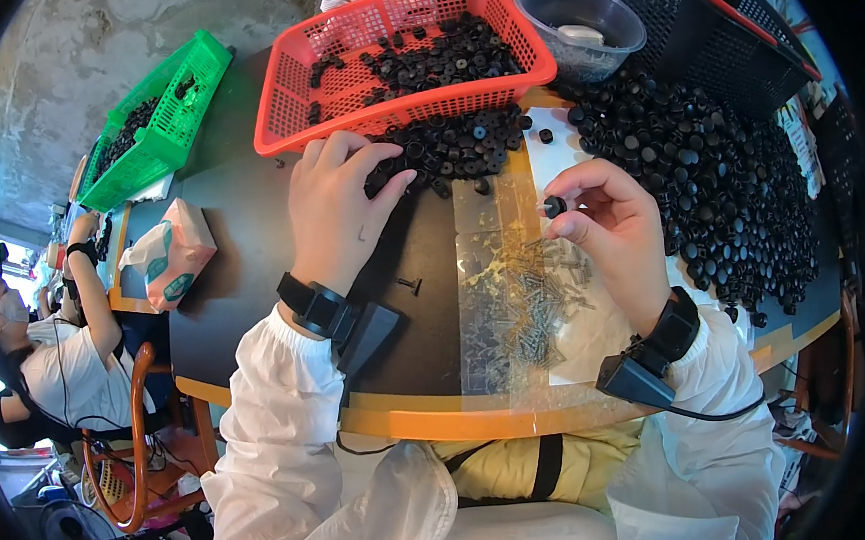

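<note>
Small black part (556, 206) with a pale tip sits in the right hand (615, 232), above the upper right of a scatter of metal screws (536, 313). The thumb and index finger are clamped on it and cover its right side, so its full shape is hard to make out. The other 3 fingers curl behind, partly hidden. This forearm angles up and inward from the lower right.

The left hand (332, 192) reaches forward, back upward, wrist slightly bent, to the pile of black parts (464, 147) before the red basket (407, 119). Its thumb and index finger stand apart at the pile's left edge; whether they touch a piece, I cannot tell. Its remaining fingertips are hidden behind the hand. At the right, the black basket (707, 40) is cut off by the fisheye rim.
</note>
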`<act>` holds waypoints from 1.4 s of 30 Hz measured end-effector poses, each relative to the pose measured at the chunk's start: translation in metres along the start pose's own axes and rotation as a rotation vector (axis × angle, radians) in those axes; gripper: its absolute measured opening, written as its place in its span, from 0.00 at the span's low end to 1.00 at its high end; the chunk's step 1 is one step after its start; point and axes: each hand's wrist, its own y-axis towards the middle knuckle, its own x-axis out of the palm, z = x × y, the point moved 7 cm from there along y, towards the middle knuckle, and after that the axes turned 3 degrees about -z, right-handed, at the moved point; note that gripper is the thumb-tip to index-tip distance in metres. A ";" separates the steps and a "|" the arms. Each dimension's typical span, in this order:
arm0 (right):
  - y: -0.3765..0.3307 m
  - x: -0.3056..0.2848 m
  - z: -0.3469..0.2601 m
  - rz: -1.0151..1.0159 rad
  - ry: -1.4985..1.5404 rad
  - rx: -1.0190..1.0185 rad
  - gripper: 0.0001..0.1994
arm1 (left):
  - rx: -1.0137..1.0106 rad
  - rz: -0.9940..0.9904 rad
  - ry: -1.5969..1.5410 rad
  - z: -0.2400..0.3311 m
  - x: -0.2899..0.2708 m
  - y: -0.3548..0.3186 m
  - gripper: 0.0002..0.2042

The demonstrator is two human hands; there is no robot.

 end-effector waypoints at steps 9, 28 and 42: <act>0.001 0.000 0.012 -0.048 0.181 0.113 0.11 | -0.304 -0.146 -0.857 0.015 0.010 -0.003 0.13; -0.005 0.013 -0.005 -0.046 -0.351 0.010 0.12 | -0.007 -0.184 -0.850 0.071 0.002 -0.011 0.17; -0.006 0.014 -0.007 -0.072 -0.371 -0.026 0.12 | -0.028 -0.168 -0.878 0.074 0.004 -0.015 0.16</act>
